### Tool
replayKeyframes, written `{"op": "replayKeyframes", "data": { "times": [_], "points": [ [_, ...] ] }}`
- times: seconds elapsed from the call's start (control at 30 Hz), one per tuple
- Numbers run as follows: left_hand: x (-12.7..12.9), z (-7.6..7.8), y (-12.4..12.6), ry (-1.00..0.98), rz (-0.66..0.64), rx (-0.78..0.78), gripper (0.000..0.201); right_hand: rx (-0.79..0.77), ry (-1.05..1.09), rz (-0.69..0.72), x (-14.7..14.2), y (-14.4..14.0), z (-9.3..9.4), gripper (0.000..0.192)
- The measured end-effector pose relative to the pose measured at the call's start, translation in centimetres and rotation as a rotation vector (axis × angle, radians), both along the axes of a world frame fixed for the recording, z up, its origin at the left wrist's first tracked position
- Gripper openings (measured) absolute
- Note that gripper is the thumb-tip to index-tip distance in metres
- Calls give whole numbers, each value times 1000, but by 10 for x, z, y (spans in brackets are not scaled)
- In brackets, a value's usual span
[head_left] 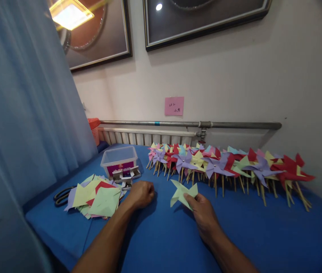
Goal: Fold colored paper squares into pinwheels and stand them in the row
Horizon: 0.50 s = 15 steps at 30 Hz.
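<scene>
- Right hand (203, 214) — fingers pinched on a green paper pinwheel (182, 193), lying on the blue surface (263, 235).
- Left hand (142, 194) — curled shut, empty, resting beside cut paper squares (97, 197).
- Finished pinwheels (229, 167) line the wall.

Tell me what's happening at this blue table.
A person's right hand pinches a light green folded paper pinwheel head on the blue table. The left hand rests closed beside a stack of coloured paper squares. A row of finished paper pinwheels on wooden sticks lies along the wall.
</scene>
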<state>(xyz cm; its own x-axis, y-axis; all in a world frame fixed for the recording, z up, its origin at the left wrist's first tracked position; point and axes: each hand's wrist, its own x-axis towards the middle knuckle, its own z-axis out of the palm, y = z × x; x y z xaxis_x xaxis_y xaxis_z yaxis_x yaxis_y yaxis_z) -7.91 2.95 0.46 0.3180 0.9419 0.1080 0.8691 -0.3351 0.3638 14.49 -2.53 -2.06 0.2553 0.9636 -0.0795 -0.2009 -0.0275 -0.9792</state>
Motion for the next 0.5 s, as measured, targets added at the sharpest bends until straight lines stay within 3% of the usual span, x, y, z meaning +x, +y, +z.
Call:
{"op": "replayKeyframes", "data": {
  "times": [0.13, 0.3, 0.5],
  "points": [
    [6, -2, -3, 82, -41, -17, 24, 5, 15, 1, 0, -1, 1, 40],
    [0, 0, 0, 17, -114, -105, 28, 6, 52, 33, -2, -5, 7, 35],
    [-3, 3, 0, -54, -80, -77, 27, 17, 32, 6, 0, -3, 6, 34]
  ]
}}
